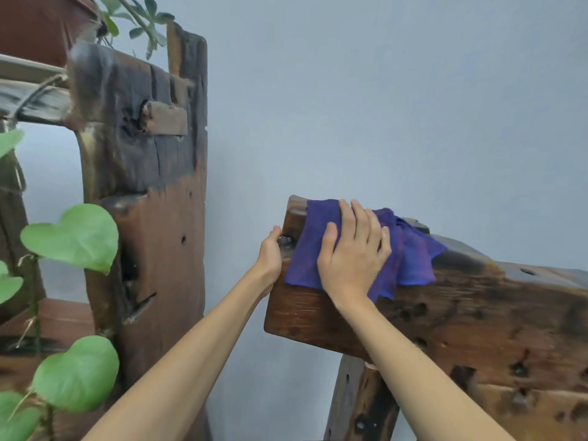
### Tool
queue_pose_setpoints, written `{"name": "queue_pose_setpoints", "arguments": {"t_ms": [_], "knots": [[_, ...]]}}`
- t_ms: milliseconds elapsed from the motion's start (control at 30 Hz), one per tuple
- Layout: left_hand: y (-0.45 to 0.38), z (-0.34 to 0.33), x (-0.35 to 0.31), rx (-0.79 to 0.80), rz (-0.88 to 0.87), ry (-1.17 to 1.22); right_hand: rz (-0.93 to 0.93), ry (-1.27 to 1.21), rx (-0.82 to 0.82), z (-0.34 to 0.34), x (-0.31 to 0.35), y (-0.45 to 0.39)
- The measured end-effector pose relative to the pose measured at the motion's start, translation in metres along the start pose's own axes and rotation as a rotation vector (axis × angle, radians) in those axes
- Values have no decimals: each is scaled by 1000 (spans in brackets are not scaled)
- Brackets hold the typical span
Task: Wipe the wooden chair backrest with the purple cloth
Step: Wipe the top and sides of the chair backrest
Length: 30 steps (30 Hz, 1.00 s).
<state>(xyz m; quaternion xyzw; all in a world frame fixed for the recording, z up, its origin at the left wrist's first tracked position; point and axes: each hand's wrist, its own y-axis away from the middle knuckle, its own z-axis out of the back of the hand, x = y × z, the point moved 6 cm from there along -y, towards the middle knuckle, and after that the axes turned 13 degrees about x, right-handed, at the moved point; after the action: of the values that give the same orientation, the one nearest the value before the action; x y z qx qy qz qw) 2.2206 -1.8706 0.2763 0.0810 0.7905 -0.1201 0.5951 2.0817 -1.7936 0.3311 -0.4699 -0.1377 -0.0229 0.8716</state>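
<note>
The wooden chair backrest point(461, 313) is a thick dark-brown rustic plank with holes, running from centre to the right edge. A purple cloth point(410, 253) is draped over its top left end. My right hand point(353, 253) lies flat on the cloth with straight fingers, pressing it against the wood. My left hand point(270, 253) grips the backrest's left end, its fingers wrapped behind the edge and hidden.
A tall weathered wooden post point(152, 192) stands to the left, close to the backrest's end. Green heart-shaped leaves point(73, 237) hang at the lower left. A plain pale wall point(381, 106) lies behind. A backrest leg point(359, 405) runs down below.
</note>
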Motion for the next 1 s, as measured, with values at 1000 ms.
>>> {"name": "queue_pose_setpoints", "arguments": {"t_ms": [1000], "knots": [[-2, 30, 38, 62, 133, 276, 639, 293, 773, -71, -52, 114]]}}
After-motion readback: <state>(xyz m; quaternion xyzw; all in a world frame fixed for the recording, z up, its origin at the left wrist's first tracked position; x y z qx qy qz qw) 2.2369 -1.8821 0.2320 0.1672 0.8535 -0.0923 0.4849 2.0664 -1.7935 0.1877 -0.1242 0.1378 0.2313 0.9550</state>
